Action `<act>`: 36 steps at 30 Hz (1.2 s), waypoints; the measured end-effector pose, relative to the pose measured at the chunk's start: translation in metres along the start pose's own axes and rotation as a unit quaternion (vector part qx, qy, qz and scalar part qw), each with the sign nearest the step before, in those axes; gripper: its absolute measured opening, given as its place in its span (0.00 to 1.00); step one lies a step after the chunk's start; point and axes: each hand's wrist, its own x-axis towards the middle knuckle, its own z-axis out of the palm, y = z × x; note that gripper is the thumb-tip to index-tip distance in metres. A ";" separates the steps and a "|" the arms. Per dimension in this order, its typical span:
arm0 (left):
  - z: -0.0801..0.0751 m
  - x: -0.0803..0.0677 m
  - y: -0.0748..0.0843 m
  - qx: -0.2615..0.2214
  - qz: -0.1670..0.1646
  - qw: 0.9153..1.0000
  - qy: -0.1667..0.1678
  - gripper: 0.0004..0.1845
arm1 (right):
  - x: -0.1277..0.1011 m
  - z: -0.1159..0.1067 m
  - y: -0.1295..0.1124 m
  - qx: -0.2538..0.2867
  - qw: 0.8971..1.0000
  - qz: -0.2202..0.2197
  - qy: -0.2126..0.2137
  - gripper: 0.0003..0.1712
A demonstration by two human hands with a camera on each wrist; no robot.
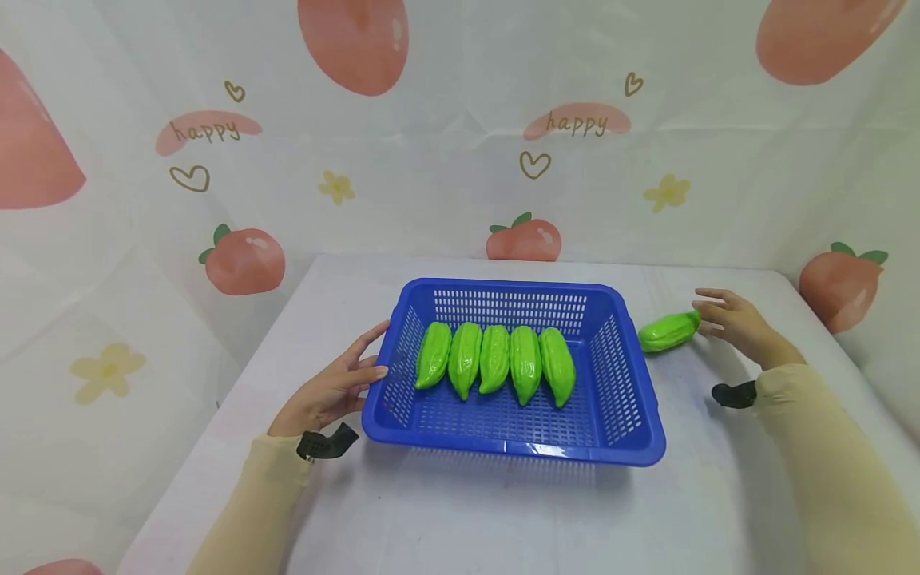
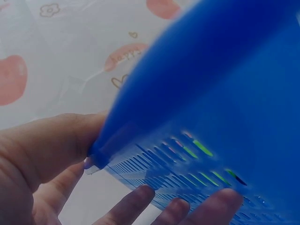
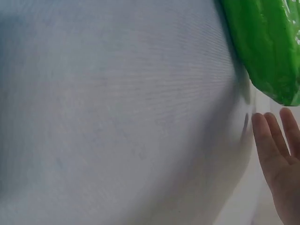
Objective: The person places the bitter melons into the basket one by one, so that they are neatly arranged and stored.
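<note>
A blue slotted basket (image 1: 621, 399) stands mid-table and holds several green bitter gourds (image 1: 496, 361) side by side. My left hand (image 1: 338, 387) rests with straight fingers against the basket's left wall (image 2: 197, 140); the thumb sits at the rim. One more green bitter gourd (image 1: 668, 331) lies on the table to the right of the basket. My right hand (image 1: 733, 321) is open just right of that gourd, its fingers (image 3: 272, 140) straight and close to the gourd's end (image 3: 267, 47).
The white table (image 1: 460, 511) is fenced by a peach-printed backdrop (image 1: 460, 144) behind and at both sides. Black wrist straps (image 1: 327, 443) sit on both sleeves.
</note>
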 end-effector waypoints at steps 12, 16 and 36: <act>0.001 0.001 0.001 0.001 0.000 1.000 -0.001 0.43 | -0.006 0.002 0.008 -0.016 0.999 0.031 -0.032 0.13; 0.001 0.001 0.001 0.000 -0.001 1.000 -0.001 0.43 | -0.009 -0.001 0.010 -0.052 0.997 0.039 -0.028 0.15; 0.000 -0.001 0.001 0.002 -0.002 1.000 0.000 0.42 | -0.025 -0.003 -0.003 -0.233 0.945 0.137 -0.184 0.40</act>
